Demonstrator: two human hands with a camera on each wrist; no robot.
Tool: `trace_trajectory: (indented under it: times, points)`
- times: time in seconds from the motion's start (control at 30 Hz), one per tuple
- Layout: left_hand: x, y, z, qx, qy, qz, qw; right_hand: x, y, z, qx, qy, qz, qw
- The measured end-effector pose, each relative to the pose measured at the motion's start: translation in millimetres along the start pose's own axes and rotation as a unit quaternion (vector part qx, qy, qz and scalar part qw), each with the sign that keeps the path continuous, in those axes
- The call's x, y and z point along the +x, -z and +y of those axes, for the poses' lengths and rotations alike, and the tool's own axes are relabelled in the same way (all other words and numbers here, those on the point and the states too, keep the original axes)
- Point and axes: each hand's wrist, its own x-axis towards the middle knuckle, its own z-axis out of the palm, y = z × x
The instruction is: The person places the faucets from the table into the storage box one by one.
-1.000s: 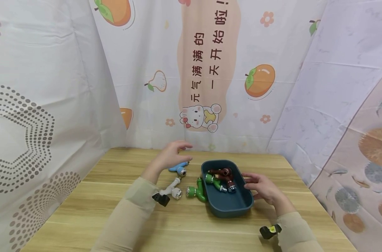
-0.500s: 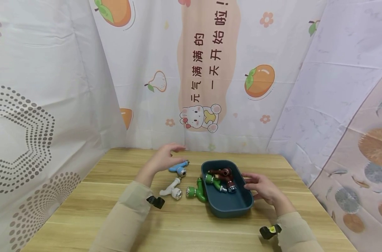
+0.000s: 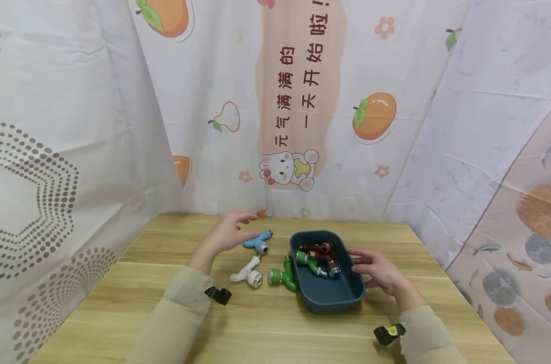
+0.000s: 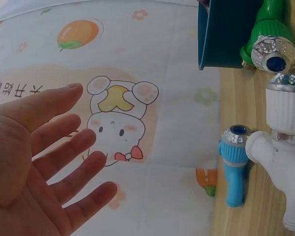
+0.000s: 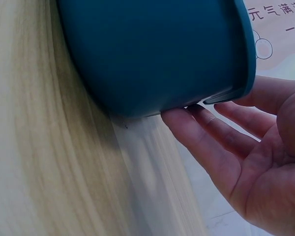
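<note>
My left hand (image 3: pixel 227 233) is held up over the back left of the table, fingers spread and palm bare in the left wrist view. Close by it lies a blue tap (image 3: pixel 259 241). Nearer to me are a white tap (image 3: pixel 248 273) and a green tap (image 3: pixel 283 276), the latter right beside the dark blue plastic box (image 3: pixel 330 306). Inside the box are brown taps (image 3: pixel 332 267) and a smaller green tap (image 3: pixel 309 263). My right hand (image 3: pixel 379 270) holds the box by its right side, thumb at the rim and fingers against the outer wall.
A light wooden table (image 3: pixel 266 333) bears everything. Printed curtains (image 3: pixel 221 167) hang behind it and on both sides. Each wrist carries a small black camera, like the left one (image 3: pixel 218 295).
My left hand has drawn back to the left and slightly lower, away from the box, with nothing in it. The right hand, the box and the taps have stayed put.
</note>
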Motion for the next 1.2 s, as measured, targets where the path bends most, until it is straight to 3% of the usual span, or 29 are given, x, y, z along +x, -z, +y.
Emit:
trace_trajectory:
  times: [0.67, 1.03, 1.2]
  points:
    - [-18.7, -2.2, -25.4, 0.002, 0.040, -0.001, 0.9992, 0.4, -0.7, 0.1, 0.006, 0.003, -0.005, 1.0000]
    - [-29.3, -6.9, -35.7, -0.010, 0.053, -0.031, 0.9981, 1.1, -0.2, 1.2, 0.005, 0.004, -0.005, 1.0000]
    - [-33.8, -8.9, -38.7, -0.014, 0.076, -0.037, 0.9963, 0.9, -0.1, 0.6, 0.003, 0.002, -0.003, 1.0000]
